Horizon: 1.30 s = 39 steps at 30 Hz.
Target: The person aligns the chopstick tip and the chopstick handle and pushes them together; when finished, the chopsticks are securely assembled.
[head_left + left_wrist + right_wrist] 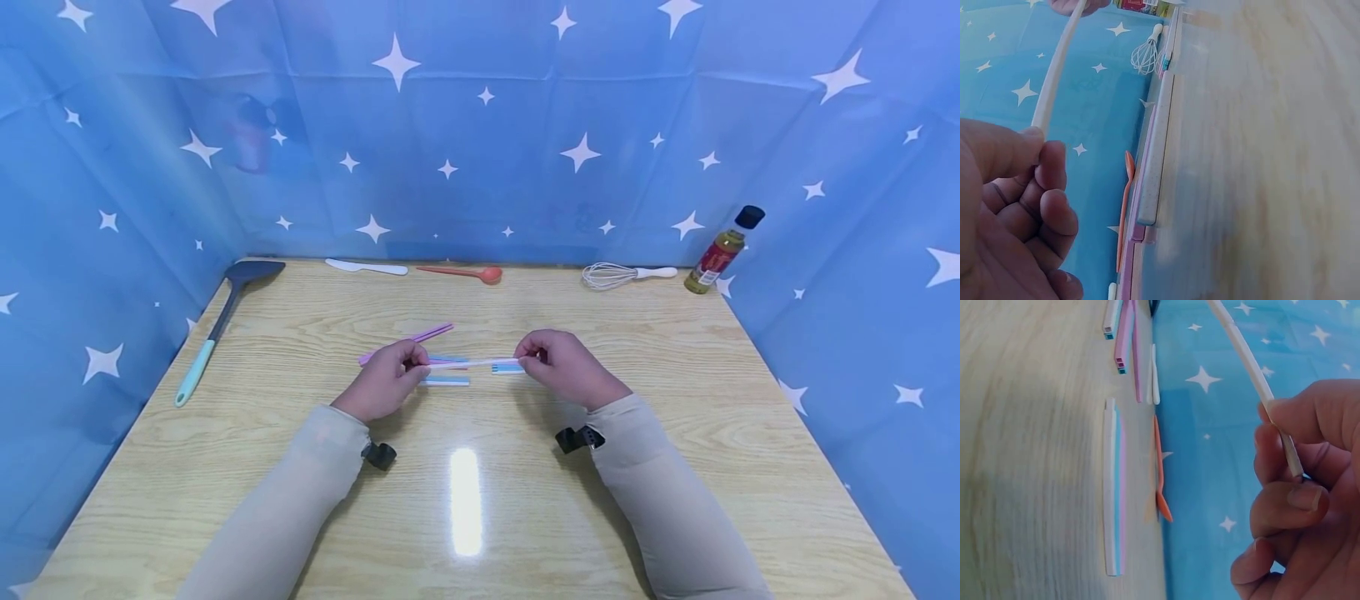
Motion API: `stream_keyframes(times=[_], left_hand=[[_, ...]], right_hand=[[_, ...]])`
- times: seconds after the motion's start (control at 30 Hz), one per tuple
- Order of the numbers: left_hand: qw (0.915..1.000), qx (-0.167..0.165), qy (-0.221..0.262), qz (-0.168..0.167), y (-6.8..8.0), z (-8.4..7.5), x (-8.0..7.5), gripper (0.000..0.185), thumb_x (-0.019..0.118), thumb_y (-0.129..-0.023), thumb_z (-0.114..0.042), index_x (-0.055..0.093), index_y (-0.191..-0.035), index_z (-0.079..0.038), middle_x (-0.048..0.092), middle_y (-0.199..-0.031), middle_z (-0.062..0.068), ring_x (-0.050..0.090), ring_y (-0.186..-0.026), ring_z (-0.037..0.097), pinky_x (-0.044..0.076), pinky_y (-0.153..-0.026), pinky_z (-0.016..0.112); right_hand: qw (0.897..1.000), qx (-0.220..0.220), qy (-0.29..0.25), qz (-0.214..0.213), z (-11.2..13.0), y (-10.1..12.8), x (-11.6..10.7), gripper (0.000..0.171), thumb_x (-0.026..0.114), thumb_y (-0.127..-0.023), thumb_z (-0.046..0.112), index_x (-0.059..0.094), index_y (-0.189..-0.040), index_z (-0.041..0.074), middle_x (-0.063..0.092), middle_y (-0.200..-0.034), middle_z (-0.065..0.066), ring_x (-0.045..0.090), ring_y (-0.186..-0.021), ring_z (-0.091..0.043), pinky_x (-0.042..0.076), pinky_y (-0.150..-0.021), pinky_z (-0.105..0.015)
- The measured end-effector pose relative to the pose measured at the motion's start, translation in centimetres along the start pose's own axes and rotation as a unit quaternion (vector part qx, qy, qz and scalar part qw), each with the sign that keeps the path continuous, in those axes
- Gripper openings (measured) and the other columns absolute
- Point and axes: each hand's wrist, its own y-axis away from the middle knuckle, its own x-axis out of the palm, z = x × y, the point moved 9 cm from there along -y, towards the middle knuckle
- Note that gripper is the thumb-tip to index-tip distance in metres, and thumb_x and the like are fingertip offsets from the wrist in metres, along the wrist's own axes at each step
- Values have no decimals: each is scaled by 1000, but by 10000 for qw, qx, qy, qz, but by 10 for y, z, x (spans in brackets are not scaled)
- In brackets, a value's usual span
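Note:
Between my two hands, low above the table, a slim white chopstick (pixel 474 363) is held almost level. My left hand (pixel 384 382) pinches one end with thumb and forefinger, the other fingers curled below in the left wrist view. The opposite end is pinched by my right hand (pixel 566 367); a thin seam shows along the chopstick (pixel 1250 362) in the right wrist view. Under the hands lie purple chopsticks (pixel 433 332), a blue and white piece (pixel 447 382) and further blue and white pieces (pixel 507 367). Some pieces (pixel 1121 360) show square ends with coloured centres.
Along the back edge lie a white knife (pixel 366 267), an orange spoon (pixel 489 275) and a whisk (pixel 617 275). A bottle (pixel 716 260) stands at the back right. A turner with a pale green handle (pixel 197 371) lies at the left edge. Blue star-patterned cloth (pixel 480 167) surrounds the table.

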Motion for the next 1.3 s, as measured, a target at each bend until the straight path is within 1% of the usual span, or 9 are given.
stream_keyframes(times=[0.2, 0.43, 0.53, 0.7, 0.87, 0.93, 1.13, 1.2, 1.3], left_hand=[[9987, 264, -174, -404, -1, -6, -6, 4, 63, -105, -10, 63, -102, -8, 60, -95, 3, 54, -87, 19, 46, -78, 31], [9966, 147, -132, -805, 0, -10, -12, 12, 66, -105, -15, 70, -112, -6, 63, -98, 5, 53, -80, 25, 44, -66, 31], [9952, 262, -187, -920, 1, -13, -13, 12, 66, -104, -13, 71, -111, -4, 65, -100, 6, 55, -87, 22, 47, -72, 32], [9909, 652, -128, -1169, 5, -23, -16, 6, 65, -104, -8, 70, -104, -5, 65, -99, 6, 56, -94, 22, 49, -85, 46], [9879, 829, -62, -1310, 7, -28, -17, 5, 64, -104, -5, 68, -101, -6, 62, -95, 5, 54, -91, 21, 46, -82, 39], [9875, 839, -56, -1333, 8, -29, -17, 5, 64, -103, -4, 68, -101, -6, 62, -95, 5, 53, -90, 20, 44, -80, 35], [9890, 768, -98, -1263, 7, -27, -19, 5, 65, -104, -5, 68, -102, -8, 63, -96, 5, 54, -91, 19, 45, -78, 33], [9903, 675, -115, -1212, 5, -23, -20, 4, 65, -104, -7, 68, -103, -9, 63, -98, 5, 54, -90, 20, 45, -79, 34], [9918, 439, -38, -1201, 2, -13, -24, 4, 65, -104, -9, 69, -106, -8, 64, -100, 6, 55, -92, 20, 46, -84, 37]], right_hand=[[9997, -63, -12, -228, 0, 0, 0, 13, 63, -105, 11, 72, -109, 3, 63, -90, -4, 52, -74, -21, 47, -65, -33], [9976, -99, -99, -674, -1, 0, -1, 11, 69, -103, 15, 73, -111, 9, 64, -91, -3, 48, -72, -21, 43, -64, -32], [9954, -221, -121, -930, 3, 0, -2, 7, 71, -102, 13, 73, -107, 10, 65, -93, -3, 49, -73, -21, 43, -65, -31], [9898, -488, -279, -1308, 11, 1, -4, 3, 70, -101, 9, 73, -102, 8, 66, -97, -6, 53, -77, -21, 47, -68, -29], [9846, -619, -441, -1574, 16, 4, -5, 5, 69, -101, 5, 73, -100, 7, 65, -95, -7, 53, -75, -20, 46, -65, -26], [9837, -642, -489, -1606, 18, 5, -5, 5, 68, -102, 5, 72, -100, 7, 64, -95, -6, 54, -75, -20, 47, -65, -26], [9850, -521, -540, -1551, 13, 3, -2, 4, 69, -102, 7, 73, -102, 9, 66, -98, -6, 54, -77, -19, 48, -67, -26], [9865, -417, -538, -1491, 9, 2, 0, 5, 69, -103, 10, 73, -105, 9, 67, -101, -6, 55, -78, -20, 48, -68, -27], [9886, -190, -552, -1386, 2, -1, -1, 14, 69, -103, 15, 73, -115, 9, 66, -102, -6, 54, -79, -22, 47, -67, -28]])
